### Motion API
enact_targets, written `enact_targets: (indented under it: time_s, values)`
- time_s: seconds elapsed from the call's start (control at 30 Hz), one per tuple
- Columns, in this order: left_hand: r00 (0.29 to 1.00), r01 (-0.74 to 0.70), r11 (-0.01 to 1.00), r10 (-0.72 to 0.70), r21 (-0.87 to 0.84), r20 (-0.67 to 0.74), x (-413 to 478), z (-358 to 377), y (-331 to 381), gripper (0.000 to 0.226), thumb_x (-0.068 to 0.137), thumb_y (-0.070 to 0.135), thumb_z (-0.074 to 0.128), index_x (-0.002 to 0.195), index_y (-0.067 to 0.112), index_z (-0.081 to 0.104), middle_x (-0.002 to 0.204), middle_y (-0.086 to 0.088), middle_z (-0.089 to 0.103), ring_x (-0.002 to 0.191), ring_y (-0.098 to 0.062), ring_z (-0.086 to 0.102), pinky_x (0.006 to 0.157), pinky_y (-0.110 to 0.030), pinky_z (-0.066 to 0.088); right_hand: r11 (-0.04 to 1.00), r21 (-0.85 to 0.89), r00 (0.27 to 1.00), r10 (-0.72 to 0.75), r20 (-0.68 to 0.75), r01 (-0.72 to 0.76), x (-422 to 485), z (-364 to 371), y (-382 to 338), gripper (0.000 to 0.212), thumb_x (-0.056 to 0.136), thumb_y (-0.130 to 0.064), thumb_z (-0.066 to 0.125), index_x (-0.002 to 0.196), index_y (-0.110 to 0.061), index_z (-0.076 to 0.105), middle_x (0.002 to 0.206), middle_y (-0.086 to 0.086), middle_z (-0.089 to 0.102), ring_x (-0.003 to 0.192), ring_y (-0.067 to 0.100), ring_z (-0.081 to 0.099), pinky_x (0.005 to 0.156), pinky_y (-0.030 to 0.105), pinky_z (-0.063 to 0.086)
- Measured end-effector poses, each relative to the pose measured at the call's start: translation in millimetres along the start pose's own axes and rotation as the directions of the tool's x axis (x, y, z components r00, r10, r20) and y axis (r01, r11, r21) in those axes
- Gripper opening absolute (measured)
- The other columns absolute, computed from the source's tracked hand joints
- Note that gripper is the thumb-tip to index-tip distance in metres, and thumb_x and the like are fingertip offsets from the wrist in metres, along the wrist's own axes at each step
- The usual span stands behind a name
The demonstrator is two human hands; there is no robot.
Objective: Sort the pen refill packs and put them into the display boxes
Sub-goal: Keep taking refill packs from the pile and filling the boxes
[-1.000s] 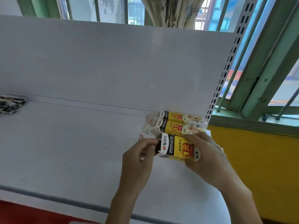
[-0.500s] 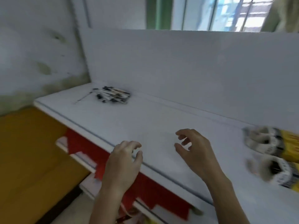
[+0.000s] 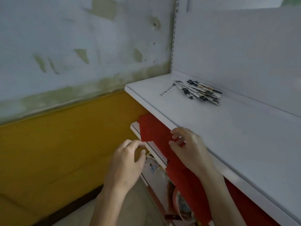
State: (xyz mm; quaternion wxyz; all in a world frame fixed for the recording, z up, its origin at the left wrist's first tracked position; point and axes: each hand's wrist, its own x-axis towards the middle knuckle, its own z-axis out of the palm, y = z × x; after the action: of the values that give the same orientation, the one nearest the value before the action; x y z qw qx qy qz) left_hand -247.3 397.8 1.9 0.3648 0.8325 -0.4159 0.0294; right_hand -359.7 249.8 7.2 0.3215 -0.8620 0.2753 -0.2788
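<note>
Both hands empty at the shelf's front edge, refill packs at its back-left corner.

My left hand (image 3: 127,162) sits below shelf level, fingers loosely curled and holding nothing, tips close to the lower shelf (image 3: 157,150) edge and the red panel (image 3: 154,128). My right hand (image 3: 190,149) hovers at the front edge of the white shelf (image 3: 228,136), fingers bent and slightly apart, nothing pinched; probably set to reach in for a pick. The pen refill packs (image 3: 197,92) lie fanned in a loose heap near the shelf's back-left corner, close to the back panel and well apart from both hands. The heap looks unsorted, so probably the supply pile. No display boxes in view.
</note>
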Motion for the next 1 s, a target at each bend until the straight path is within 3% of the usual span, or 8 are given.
enact_targets:
  time_s: [0.2, 0.33, 0.43, 0.57, 0.67, 0.83, 1.0]
  values:
    - [1.0, -0.018, 1.0, 0.018, -0.001, 0.026, 64, 20, -33, 0.021, 0.091, 0.027, 0.054, 0.11, 0.024, 0.061, 0.107, 0.014, 0.056, 0.095, 0.0, 0.051, 0.066, -0.003, 0.038, 1.0, 0.001, 1.0, 0.027, 0.006, -0.027, 71, 33, 12, 0.025, 0.084, -0.017, 0.063, 0.108, -0.023, 0.06, 0.097, -0.01, 0.06, 0.083, 0.006, 0.058, 0.074, 0.027, 0.052]
    - [0.997, -0.045, 0.999, 0.046, -0.019, 0.06, 125, 35, -44, 0.021, 0.091, 0.027, 0.054, 0.11, 0.026, 0.062, 0.113, 0.012, 0.057, 0.104, -0.003, 0.052, 0.084, -0.017, 0.045, 0.998, 0.022, 0.998, 0.059, -0.023, -0.058, 130, 48, 24, 0.022, 0.085, -0.019, 0.061, 0.107, -0.022, 0.059, 0.096, -0.011, 0.059, 0.084, 0.008, 0.057, 0.078, 0.034, 0.052]
    - [0.993, -0.082, 0.997, 0.082, -0.008, 0.083, 174, 38, -50, 0.02, 0.092, 0.028, 0.052, 0.11, 0.029, 0.061, 0.105, 0.016, 0.055, 0.092, 0.001, 0.051, 0.074, -0.011, 0.041, 0.995, 0.046, 0.996, 0.085, -0.041, -0.083, 170, 53, 25, 0.02, 0.086, -0.019, 0.061, 0.106, -0.021, 0.059, 0.096, -0.009, 0.059, 0.084, 0.009, 0.057, 0.08, 0.035, 0.051]
    - [0.987, -0.134, 0.989, 0.138, -0.059, 0.08, 230, 50, -46, 0.021, 0.092, 0.025, 0.053, 0.11, 0.025, 0.062, 0.103, 0.016, 0.054, 0.092, 0.0, 0.051, 0.07, -0.007, 0.036, 0.994, 0.05, 0.99, 0.106, -0.092, -0.102, 212, 50, 30, 0.021, 0.085, -0.02, 0.06, 0.106, -0.022, 0.059, 0.096, -0.009, 0.059, 0.085, 0.01, 0.058, 0.081, 0.037, 0.051]
    - [0.975, -0.147, 0.982, 0.164, -0.117, 0.149, 261, 70, -45, 0.022, 0.091, 0.025, 0.055, 0.112, 0.025, 0.062, 0.108, 0.012, 0.057, 0.091, -0.001, 0.052, 0.069, -0.008, 0.037, 0.985, 0.024, 0.974, 0.17, -0.152, -0.168, 226, 42, 41, 0.021, 0.085, -0.02, 0.061, 0.105, -0.023, 0.059, 0.097, -0.011, 0.059, 0.086, 0.008, 0.058, 0.081, 0.035, 0.051]
    - [0.94, -0.187, 0.955, 0.242, -0.232, 0.24, 311, 107, -46, 0.022, 0.09, 0.025, 0.055, 0.111, 0.023, 0.062, 0.112, 0.007, 0.058, 0.095, -0.005, 0.053, 0.085, -0.023, 0.045, 0.952, -0.04, 0.913, 0.28, -0.296, -0.304, 240, 32, 62, 0.021, 0.085, -0.019, 0.062, 0.105, -0.023, 0.06, 0.097, -0.013, 0.058, 0.086, 0.006, 0.057, 0.079, 0.028, 0.05]
    - [0.897, -0.203, 0.956, 0.268, -0.212, 0.351, 363, 139, -48, 0.035, 0.09, 0.037, 0.053, 0.119, 0.018, 0.054, 0.114, -0.006, 0.053, 0.102, -0.019, 0.051, 0.082, -0.027, 0.042, 0.87, -0.152, 0.843, 0.39, -0.37, -0.469, 261, 36, 75, 0.028, 0.086, -0.016, 0.061, 0.113, -0.014, 0.06, 0.112, 0.0, 0.06, 0.094, 0.007, 0.051, 0.079, 0.016, 0.036]
